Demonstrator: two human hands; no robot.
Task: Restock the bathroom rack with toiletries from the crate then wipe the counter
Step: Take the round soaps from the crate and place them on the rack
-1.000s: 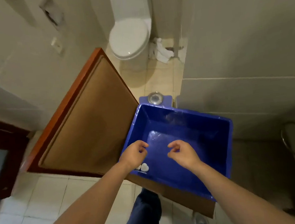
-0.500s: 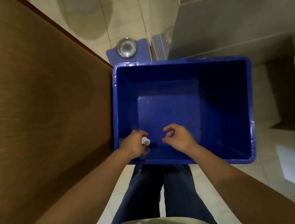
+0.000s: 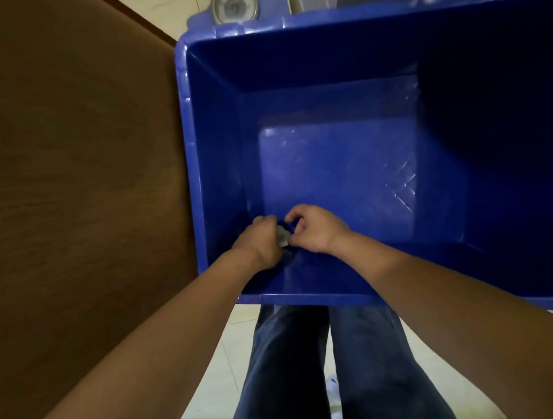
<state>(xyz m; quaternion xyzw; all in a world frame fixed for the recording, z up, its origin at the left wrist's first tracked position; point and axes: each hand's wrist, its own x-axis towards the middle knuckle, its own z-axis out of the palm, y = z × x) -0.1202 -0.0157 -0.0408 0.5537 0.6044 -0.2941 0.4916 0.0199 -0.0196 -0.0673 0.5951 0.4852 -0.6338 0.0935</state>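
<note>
A deep blue plastic crate [image 3: 315, 18] fills the upper right of the head view, and its floor looks bare. Both my hands reach down into its near left corner. My left hand [image 3: 259, 240] curls its fingers round a small whitish object [image 3: 283, 235] at the crate's bottom. My right hand [image 3: 315, 227] sits just right of it, fingers curled and touching the same small object. What the object is cannot be made out. The rack and the counter are out of view.
A brown wooden door panel [image 3: 68, 181] stands along the crate's left side. A round metal floor drain [image 3: 234, 5] lies beyond the crate's far rim. My legs in dark trousers [image 3: 321, 376] stand on pale floor tiles below the crate.
The camera has dropped closer over the crate. Both hands have gone deeper into its near left corner, and the right hand has closed in on the small object that the left hand holds.
</note>
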